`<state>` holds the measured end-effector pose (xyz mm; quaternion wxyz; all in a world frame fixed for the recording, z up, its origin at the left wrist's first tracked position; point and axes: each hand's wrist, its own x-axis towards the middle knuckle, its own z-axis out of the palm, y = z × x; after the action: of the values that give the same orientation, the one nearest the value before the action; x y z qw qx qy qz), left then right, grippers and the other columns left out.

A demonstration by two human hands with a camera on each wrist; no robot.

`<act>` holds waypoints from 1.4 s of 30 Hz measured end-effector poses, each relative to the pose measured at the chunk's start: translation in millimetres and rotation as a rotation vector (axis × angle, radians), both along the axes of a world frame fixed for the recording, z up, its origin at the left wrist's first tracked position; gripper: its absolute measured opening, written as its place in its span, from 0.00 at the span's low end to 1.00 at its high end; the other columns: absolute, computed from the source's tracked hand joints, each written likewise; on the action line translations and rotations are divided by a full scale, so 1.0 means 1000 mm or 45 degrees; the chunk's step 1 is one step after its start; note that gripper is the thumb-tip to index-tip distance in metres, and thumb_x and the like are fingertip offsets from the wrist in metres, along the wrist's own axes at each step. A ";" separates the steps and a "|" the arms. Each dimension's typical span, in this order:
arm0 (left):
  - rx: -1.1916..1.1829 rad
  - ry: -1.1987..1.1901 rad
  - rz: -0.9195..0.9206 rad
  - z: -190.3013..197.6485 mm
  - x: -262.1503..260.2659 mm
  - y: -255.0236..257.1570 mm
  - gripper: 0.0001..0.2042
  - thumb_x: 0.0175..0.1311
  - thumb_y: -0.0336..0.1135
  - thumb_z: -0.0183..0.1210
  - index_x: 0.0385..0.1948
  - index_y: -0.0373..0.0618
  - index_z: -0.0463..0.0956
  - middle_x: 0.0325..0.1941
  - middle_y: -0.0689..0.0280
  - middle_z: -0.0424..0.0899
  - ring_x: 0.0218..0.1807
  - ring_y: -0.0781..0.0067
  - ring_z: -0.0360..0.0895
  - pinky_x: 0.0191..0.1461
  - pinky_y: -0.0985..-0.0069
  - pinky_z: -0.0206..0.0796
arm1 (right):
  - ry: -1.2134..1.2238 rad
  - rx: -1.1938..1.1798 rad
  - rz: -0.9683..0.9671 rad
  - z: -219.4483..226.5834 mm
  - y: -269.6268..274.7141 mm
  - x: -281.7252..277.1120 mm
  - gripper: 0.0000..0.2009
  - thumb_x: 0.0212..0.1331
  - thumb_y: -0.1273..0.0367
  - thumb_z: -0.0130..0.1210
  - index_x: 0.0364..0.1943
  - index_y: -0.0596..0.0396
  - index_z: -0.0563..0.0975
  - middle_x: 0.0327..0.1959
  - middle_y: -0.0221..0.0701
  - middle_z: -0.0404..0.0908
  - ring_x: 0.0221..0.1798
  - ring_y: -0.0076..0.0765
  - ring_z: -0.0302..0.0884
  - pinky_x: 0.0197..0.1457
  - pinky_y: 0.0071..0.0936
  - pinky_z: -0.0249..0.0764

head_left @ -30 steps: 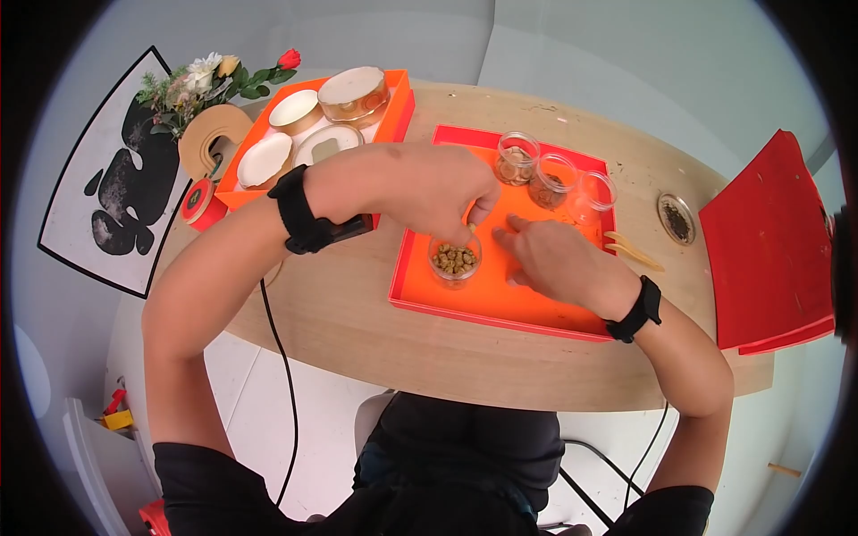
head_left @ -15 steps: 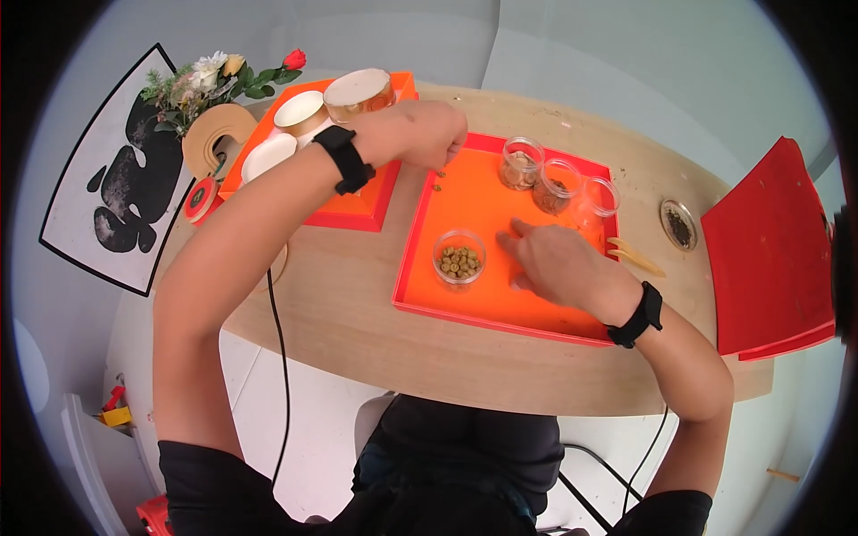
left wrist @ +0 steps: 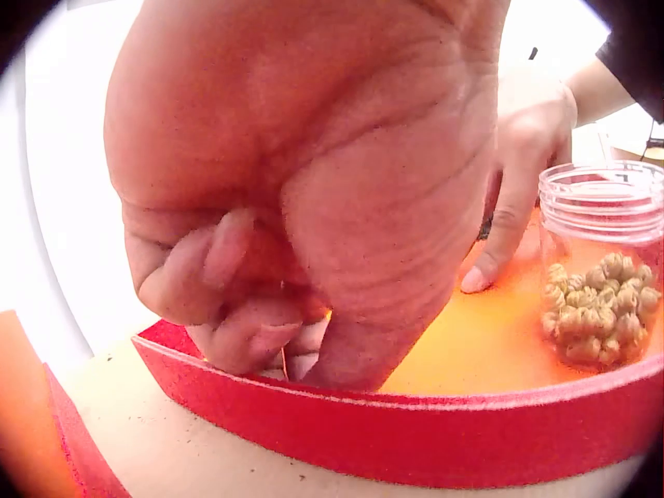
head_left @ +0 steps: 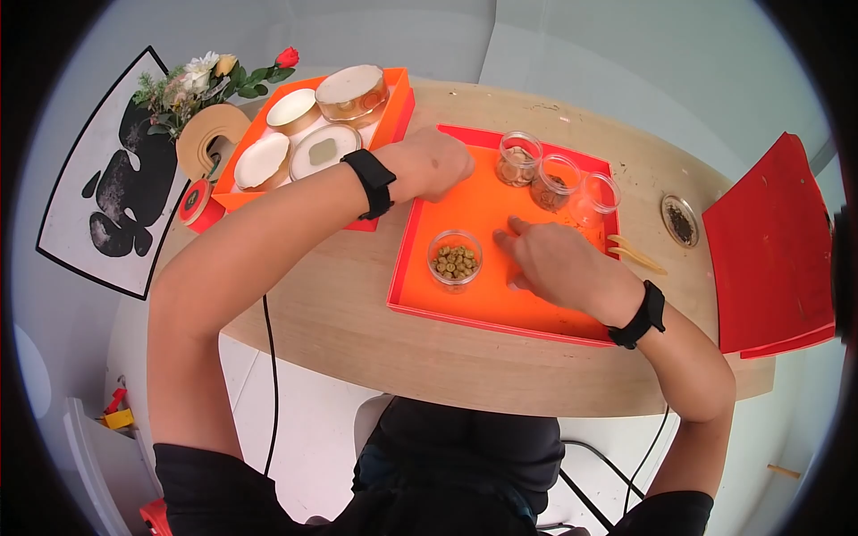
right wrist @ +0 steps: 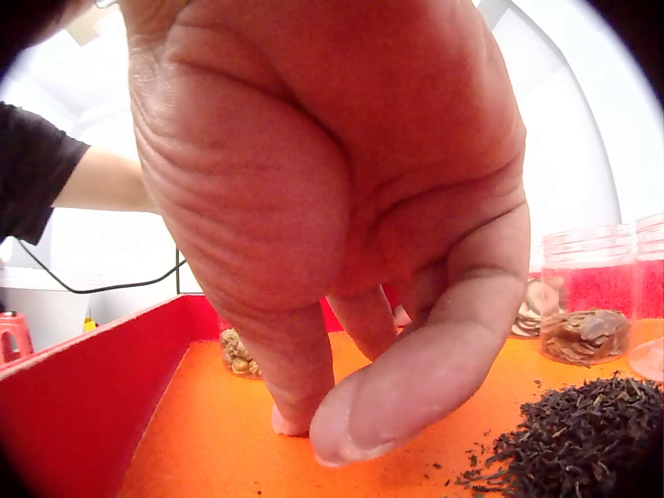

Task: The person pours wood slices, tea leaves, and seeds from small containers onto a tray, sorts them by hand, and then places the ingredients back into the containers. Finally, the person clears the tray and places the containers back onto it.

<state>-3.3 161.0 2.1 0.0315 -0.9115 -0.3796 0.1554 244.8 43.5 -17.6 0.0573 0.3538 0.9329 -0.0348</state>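
Note:
At the far left corner of a red-rimmed orange tray, my left hand points down just inside the rim. Its fingers are curled in toward the thumb. Their tips are hidden behind the tray wall in the left wrist view, and I cannot tell whether they pinch anything. Near the tray's front left stands a clear open jar of round yellow-brown dried buds. My right hand rests its loosely bent fingertips on the tray floor, right of that jar. Beside it lies a heap of dark dried leaves, covered by the hand in the head view.
Clear jars hold pale slices and brown pieces; another clear jar stands beside them. Wooden tongs lie at the tray's right rim, with a saucer of dark leaves beyond. An orange box of tins stands left.
My left hand has left the bud jar for the tray's far left corner. Two small bits seen there half a second ago are now covered by it. The right hand stays nearly still.

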 end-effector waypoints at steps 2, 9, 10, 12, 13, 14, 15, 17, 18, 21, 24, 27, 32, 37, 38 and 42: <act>-0.001 -0.005 0.006 0.000 0.001 0.004 0.08 0.54 0.24 0.69 0.35 0.43 0.85 0.36 0.55 0.90 0.42 0.47 0.88 0.52 0.58 0.79 | 0.009 0.003 0.001 0.000 0.000 0.000 0.35 0.64 0.63 0.74 0.71 0.70 0.76 0.65 0.57 0.84 0.55 0.59 0.89 0.57 0.49 0.84; 0.086 -0.181 0.076 -0.001 -0.006 0.024 0.07 0.53 0.28 0.70 0.33 0.42 0.84 0.35 0.55 0.90 0.41 0.49 0.89 0.42 0.56 0.80 | -0.004 0.003 0.009 0.000 0.000 0.000 0.35 0.64 0.63 0.74 0.71 0.70 0.76 0.66 0.57 0.83 0.55 0.59 0.88 0.58 0.50 0.84; 0.086 -0.182 0.074 -0.005 -0.006 0.029 0.07 0.53 0.28 0.70 0.33 0.42 0.84 0.35 0.55 0.90 0.41 0.49 0.89 0.42 0.56 0.80 | 0.007 0.021 0.016 -0.002 0.001 0.001 0.35 0.64 0.64 0.74 0.71 0.70 0.76 0.65 0.57 0.83 0.55 0.59 0.88 0.58 0.50 0.84; 0.064 -0.091 0.111 -0.009 -0.001 0.032 0.07 0.53 0.28 0.70 0.34 0.42 0.86 0.36 0.55 0.91 0.42 0.49 0.90 0.42 0.56 0.80 | 0.004 0.007 0.005 0.002 0.000 0.000 0.35 0.64 0.64 0.74 0.72 0.69 0.76 0.65 0.57 0.83 0.55 0.59 0.88 0.58 0.50 0.84; 0.062 -0.091 0.108 -0.012 0.002 0.034 0.07 0.53 0.28 0.70 0.34 0.42 0.86 0.36 0.55 0.91 0.42 0.49 0.90 0.42 0.56 0.80 | 0.002 -0.008 -0.001 0.003 -0.001 0.000 0.35 0.64 0.64 0.74 0.72 0.69 0.76 0.64 0.56 0.84 0.54 0.59 0.88 0.57 0.50 0.84; 0.086 -0.011 0.101 -0.011 0.005 0.033 0.07 0.54 0.28 0.69 0.34 0.42 0.87 0.37 0.55 0.92 0.42 0.49 0.90 0.43 0.56 0.81 | 0.002 -0.009 -0.002 0.003 -0.001 0.000 0.35 0.64 0.64 0.74 0.72 0.69 0.76 0.64 0.56 0.84 0.54 0.59 0.88 0.57 0.50 0.84; 0.110 0.069 0.095 -0.011 0.007 0.031 0.07 0.54 0.27 0.69 0.35 0.42 0.88 0.38 0.55 0.92 0.43 0.50 0.91 0.44 0.57 0.82 | -0.005 -0.012 -0.004 0.004 -0.001 -0.001 0.35 0.64 0.64 0.74 0.71 0.69 0.76 0.64 0.56 0.84 0.54 0.58 0.88 0.57 0.50 0.84; 0.123 0.076 0.061 -0.009 0.007 0.027 0.07 0.55 0.28 0.69 0.35 0.43 0.89 0.39 0.55 0.93 0.44 0.50 0.91 0.45 0.57 0.82 | -0.011 -0.015 -0.005 0.006 -0.001 -0.003 0.35 0.64 0.64 0.74 0.71 0.70 0.76 0.64 0.56 0.84 0.54 0.58 0.88 0.57 0.50 0.84; 0.138 0.084 0.029 -0.007 0.007 0.024 0.07 0.55 0.28 0.69 0.36 0.43 0.90 0.39 0.55 0.93 0.45 0.51 0.92 0.45 0.57 0.83 | -0.026 -0.029 -0.019 0.007 -0.002 -0.004 0.34 0.64 0.64 0.74 0.71 0.69 0.76 0.63 0.55 0.84 0.54 0.58 0.88 0.57 0.50 0.84; 0.179 0.175 0.005 -0.003 0.013 0.014 0.07 0.57 0.27 0.69 0.36 0.42 0.90 0.40 0.54 0.93 0.45 0.51 0.92 0.47 0.58 0.84 | -0.043 -0.037 -0.030 0.008 -0.002 -0.005 0.34 0.64 0.64 0.75 0.70 0.69 0.76 0.63 0.55 0.84 0.54 0.58 0.88 0.57 0.50 0.84; 0.222 0.175 -0.008 -0.003 0.016 0.008 0.06 0.60 0.27 0.67 0.37 0.43 0.91 0.41 0.55 0.94 0.46 0.52 0.93 0.48 0.59 0.85 | -0.045 -0.039 -0.030 0.007 -0.001 -0.005 0.34 0.64 0.64 0.75 0.70 0.69 0.76 0.63 0.55 0.84 0.55 0.58 0.88 0.56 0.50 0.84; 0.325 0.160 -0.045 -0.010 0.018 0.004 0.06 0.64 0.27 0.65 0.37 0.46 0.91 0.41 0.56 0.95 0.46 0.54 0.93 0.50 0.60 0.85 | -0.026 -0.030 -0.027 0.004 -0.001 -0.003 0.34 0.64 0.64 0.75 0.70 0.68 0.76 0.63 0.55 0.84 0.55 0.58 0.88 0.56 0.50 0.84; 0.332 0.137 -0.062 -0.007 0.013 0.001 0.06 0.67 0.29 0.64 0.37 0.47 0.91 0.41 0.57 0.95 0.47 0.56 0.94 0.51 0.61 0.85 | -0.044 -0.032 -0.037 0.006 -0.001 -0.004 0.34 0.63 0.64 0.75 0.70 0.68 0.76 0.63 0.54 0.85 0.55 0.58 0.88 0.56 0.50 0.84; 0.369 0.177 -0.068 -0.010 0.015 0.000 0.06 0.67 0.29 0.64 0.37 0.47 0.91 0.41 0.58 0.95 0.47 0.56 0.94 0.51 0.63 0.85 | -0.057 -0.027 -0.032 0.006 0.000 -0.005 0.35 0.63 0.63 0.76 0.71 0.68 0.76 0.63 0.54 0.85 0.55 0.58 0.88 0.55 0.49 0.84; 0.380 0.194 -0.067 -0.010 0.015 -0.001 0.06 0.67 0.30 0.64 0.37 0.47 0.91 0.41 0.58 0.95 0.47 0.56 0.94 0.51 0.63 0.85 | -0.057 -0.026 -0.031 0.002 0.000 -0.003 0.35 0.63 0.63 0.76 0.71 0.68 0.76 0.63 0.54 0.85 0.55 0.58 0.88 0.55 0.49 0.84; 0.374 0.195 -0.089 -0.011 0.016 0.001 0.06 0.67 0.30 0.64 0.37 0.49 0.91 0.40 0.59 0.95 0.46 0.58 0.94 0.50 0.62 0.85 | 0.118 0.143 0.093 -0.007 0.001 0.003 0.26 0.64 0.62 0.73 0.58 0.69 0.81 0.46 0.50 0.87 0.45 0.55 0.90 0.47 0.47 0.86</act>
<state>12.3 161.7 -8.5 0.1984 -0.8952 -0.3629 0.1661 247.7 44.8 -24.5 -0.0047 0.3201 0.9474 0.0033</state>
